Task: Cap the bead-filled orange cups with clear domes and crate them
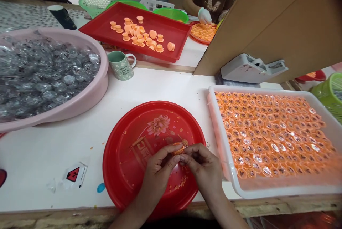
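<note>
My left hand (159, 166) pinches a small orange plastic toy teacup (178, 149) between thumb and fingers. From the other side my right hand (204, 166) closes its thumb and fingertips on the same piece, and the fingers partly cover it. Both hands are over a round red tray (120, 122) with a printed flower. Small orange scraps (181, 183) lie scattered in this tray. To the right, a white bin (235, 182) holds rows of orange pieces with dark printed, shiny tops (267, 125).
A pink tub (103, 79) of clear-wrapped items stands left, beside a green mug (121, 65). Behind lies a red rectangular tray (101, 25) with orange toy teacups (140, 34). A tape dispenser (248, 68) stands by a cardboard panel (267, 25). A co-worker's gloved hand (205, 15) is beyond.
</note>
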`<state>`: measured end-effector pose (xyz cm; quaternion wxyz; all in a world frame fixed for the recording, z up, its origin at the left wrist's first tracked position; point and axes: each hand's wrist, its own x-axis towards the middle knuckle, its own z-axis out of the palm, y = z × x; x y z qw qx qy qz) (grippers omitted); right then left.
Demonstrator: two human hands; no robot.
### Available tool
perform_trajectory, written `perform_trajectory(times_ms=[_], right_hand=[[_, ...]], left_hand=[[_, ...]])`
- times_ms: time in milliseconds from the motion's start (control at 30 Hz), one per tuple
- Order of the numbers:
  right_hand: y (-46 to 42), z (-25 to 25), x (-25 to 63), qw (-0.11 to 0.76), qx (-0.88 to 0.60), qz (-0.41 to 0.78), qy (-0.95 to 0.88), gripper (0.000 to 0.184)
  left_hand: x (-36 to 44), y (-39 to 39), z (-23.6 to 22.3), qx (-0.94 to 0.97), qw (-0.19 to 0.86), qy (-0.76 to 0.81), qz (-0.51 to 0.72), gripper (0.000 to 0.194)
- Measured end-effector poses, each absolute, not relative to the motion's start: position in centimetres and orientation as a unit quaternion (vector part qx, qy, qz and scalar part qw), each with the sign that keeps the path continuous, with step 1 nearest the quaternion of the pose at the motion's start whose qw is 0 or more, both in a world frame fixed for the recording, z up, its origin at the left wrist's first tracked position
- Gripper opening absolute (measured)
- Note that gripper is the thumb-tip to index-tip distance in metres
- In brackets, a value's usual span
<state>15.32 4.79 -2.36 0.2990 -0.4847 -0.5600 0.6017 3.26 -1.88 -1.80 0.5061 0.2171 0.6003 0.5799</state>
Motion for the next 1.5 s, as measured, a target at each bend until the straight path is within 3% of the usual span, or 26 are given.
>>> perform_trajectory(times_ms=[333,533,733,1367,1500], right_hand=[[4.8,-0.8,16.0,0.346,-0.419,0.452,-0.708,0.012],[5.0,-0.9,15.9,0.287,-0.464,0.568,-0.616,0.009],[4.6,-0.9,15.6,0.369,-0.412,0.451,-0.700,0.009],[4.1,-1.0,15.3,0.385,-0.398,0.456,-0.697,0.014],[4.3,-1.5,15.2,0.370,-0.401,0.500,-0.673,0.029]], left_hand=[[2.7,-2.0,-1.7,0.299,0.445,0.612,0.582,0.019],[2.8,-2.4,-1.4,0.297,0.460,0.614,0.568,0.016],[2.6,-2.5,-2.1,0.309,0.460,0.576,0.601,0.030],[3.3,-2.8,-3.4,0.254,0.475,0.537,0.649,0.024],[3.2,-2.9,-4.1,0.238,0.464,0.546,0.656,0.026]])
